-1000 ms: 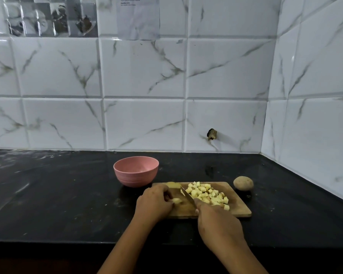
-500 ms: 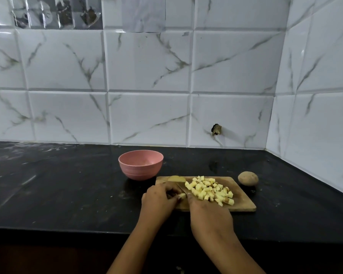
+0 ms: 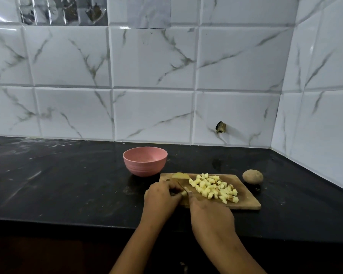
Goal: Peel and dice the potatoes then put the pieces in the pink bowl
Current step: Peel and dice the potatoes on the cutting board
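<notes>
- Dicing is the step in hand; the left hand [image 3: 161, 196] curls its fingers over a small potato piece [image 3: 184, 193] at the near-left of the cutting board [image 3: 246, 200], pinning it down
- The right hand [image 3: 208, 214] is clenched round the knife [image 3: 183, 187] (the handle is hidden under the fist); the blade meets the piece
- Diced cubes [image 3: 214, 187] are heaped mid-board; a peeled chunk [image 3: 180, 176] lies at the far edge; an unpeeled potato [image 3: 252, 176] sits just right of the board
- The pink bowl [image 3: 145, 161] stands just beyond the board's left corner; no pieces show inside
- Next, by my judgement: short downward cuts, fingertips tucked clear of the blade
</notes>
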